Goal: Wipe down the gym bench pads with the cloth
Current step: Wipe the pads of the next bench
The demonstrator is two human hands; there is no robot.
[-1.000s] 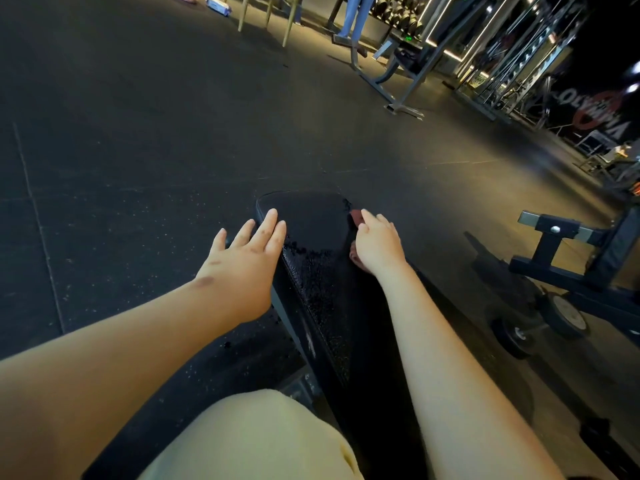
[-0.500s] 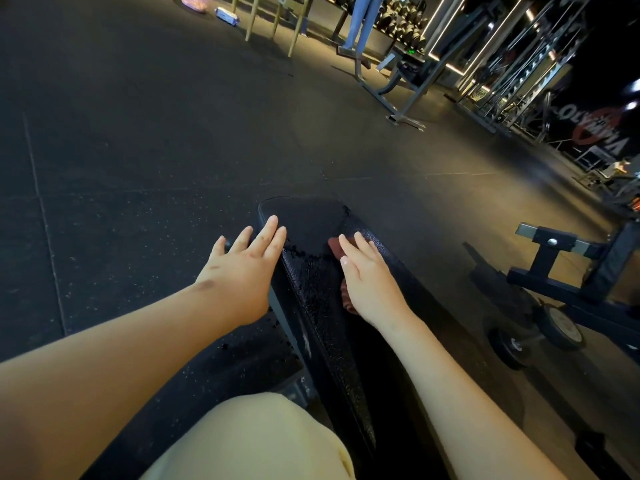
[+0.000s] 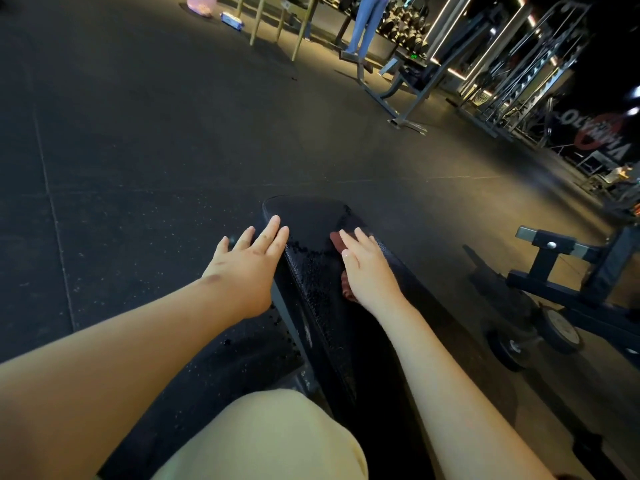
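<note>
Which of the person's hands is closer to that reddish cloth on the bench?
Right. The right hand lies flat on top of the cloth, pressing it onto the bench pad. The left hand rests on the pad's left edge, apart from the cloth.

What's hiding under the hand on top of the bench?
A reddish cloth, pressed onto the black bench pad by the right hand. Only its edges peek out near the fingertips and wrist; the hand covers the rest.
</note>
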